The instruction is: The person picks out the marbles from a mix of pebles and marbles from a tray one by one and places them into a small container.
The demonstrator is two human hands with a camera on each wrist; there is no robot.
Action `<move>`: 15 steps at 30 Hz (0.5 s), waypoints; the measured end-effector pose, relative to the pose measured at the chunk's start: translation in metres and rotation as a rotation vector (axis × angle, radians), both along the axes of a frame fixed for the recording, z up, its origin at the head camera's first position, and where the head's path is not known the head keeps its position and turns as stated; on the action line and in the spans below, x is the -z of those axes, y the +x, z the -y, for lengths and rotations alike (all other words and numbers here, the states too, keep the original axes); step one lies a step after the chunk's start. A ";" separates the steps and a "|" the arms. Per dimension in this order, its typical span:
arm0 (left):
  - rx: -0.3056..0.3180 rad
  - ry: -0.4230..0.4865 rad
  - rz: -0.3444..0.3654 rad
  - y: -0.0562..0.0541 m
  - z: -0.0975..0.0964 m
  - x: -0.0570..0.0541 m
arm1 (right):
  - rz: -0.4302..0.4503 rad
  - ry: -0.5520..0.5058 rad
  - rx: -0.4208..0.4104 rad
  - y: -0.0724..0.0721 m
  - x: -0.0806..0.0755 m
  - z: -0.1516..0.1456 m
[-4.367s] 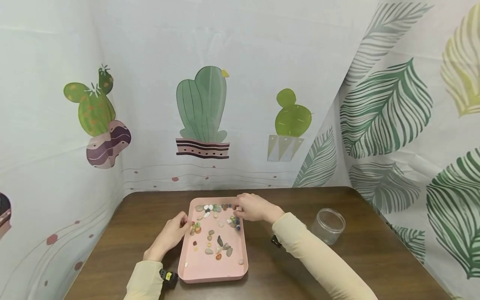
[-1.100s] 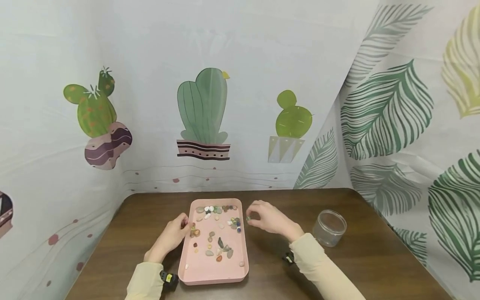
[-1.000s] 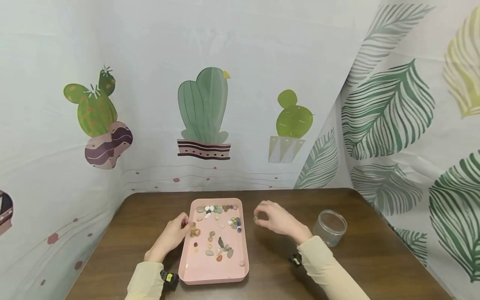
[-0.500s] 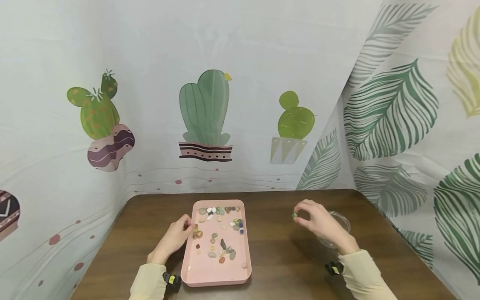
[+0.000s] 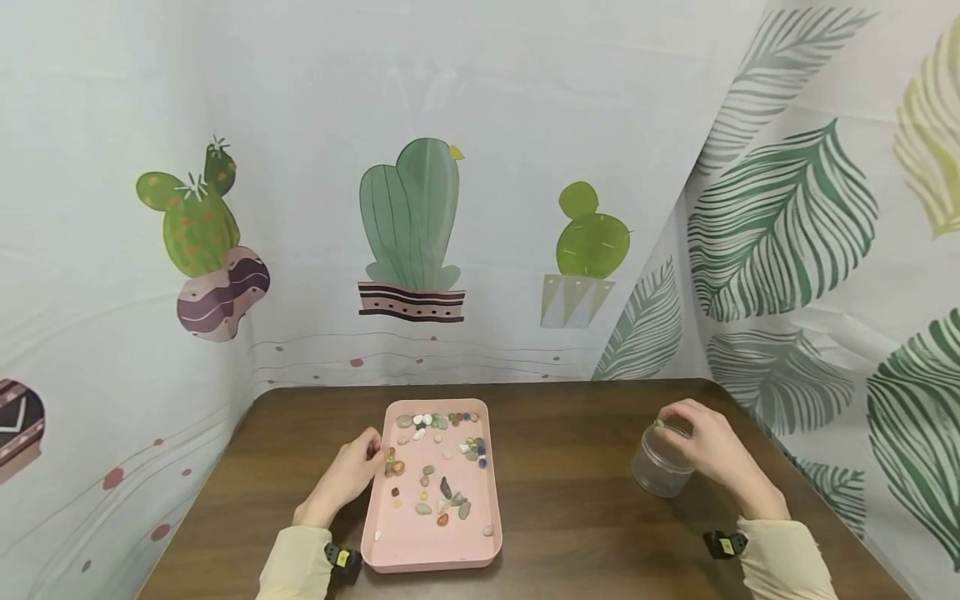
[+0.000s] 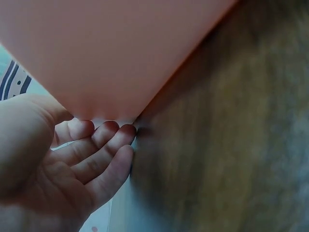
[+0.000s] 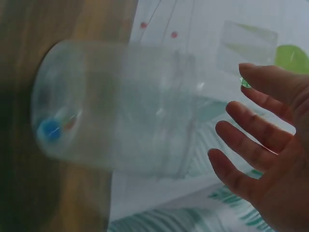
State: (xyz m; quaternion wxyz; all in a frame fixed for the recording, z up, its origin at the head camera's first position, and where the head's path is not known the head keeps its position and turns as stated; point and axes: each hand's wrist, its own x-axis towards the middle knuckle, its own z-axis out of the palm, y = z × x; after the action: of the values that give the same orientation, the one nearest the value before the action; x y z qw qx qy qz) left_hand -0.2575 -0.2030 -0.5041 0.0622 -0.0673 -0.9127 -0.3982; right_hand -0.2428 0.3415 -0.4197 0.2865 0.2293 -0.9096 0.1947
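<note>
My left hand (image 5: 348, 471) holds the left wall of a pink tray (image 5: 431, 554); in the left wrist view its fingers (image 6: 104, 159) lie against the outer side while the thumb passes behind the rim. Over the mouth of a clear plastic jar (image 5: 660, 471), my right hand (image 5: 705, 442) pinches a small green glass marble (image 7: 245, 83) between thumb and index finger. The other fingers of that hand are spread loosely beside the jar's rim. Through the jar wall, a blue marble (image 7: 49, 129) and a small brownish piece (image 7: 70, 122) show at the bottom.
Several pebbles and marbles lie scattered in the tray, among them grey stones (image 5: 453, 500), white stones (image 5: 422, 419) and blue marbles (image 5: 482, 454). The brown wooden table (image 5: 562, 500) meets a patterned cloth backdrop (image 5: 502, 208) at its back and sides.
My right hand has lifted the green marble from the tray's right side and carried it right to above the jar. The left hand has stayed on the tray.
</note>
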 end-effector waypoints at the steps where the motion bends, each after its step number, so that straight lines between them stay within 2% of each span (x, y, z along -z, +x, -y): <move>1: 0.001 0.000 -0.006 0.000 0.000 0.000 | 0.009 0.003 0.013 0.001 0.002 -0.003; 5: 0.007 -0.004 -0.029 0.002 -0.001 -0.002 | 0.059 0.017 0.046 0.003 0.010 -0.013; 9: 0.001 -0.008 -0.017 0.002 -0.002 -0.003 | 0.099 0.030 0.061 0.002 0.017 -0.019; 15: 0.002 -0.004 -0.016 0.003 -0.002 -0.003 | 0.074 0.026 0.061 0.003 0.022 -0.019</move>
State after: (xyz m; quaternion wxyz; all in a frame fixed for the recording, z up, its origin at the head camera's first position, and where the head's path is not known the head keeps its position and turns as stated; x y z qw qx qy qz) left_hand -0.2542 -0.2012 -0.5008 0.0688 -0.0715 -0.9129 -0.3959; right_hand -0.2395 0.3602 -0.4414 0.2557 0.1976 -0.9286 0.1824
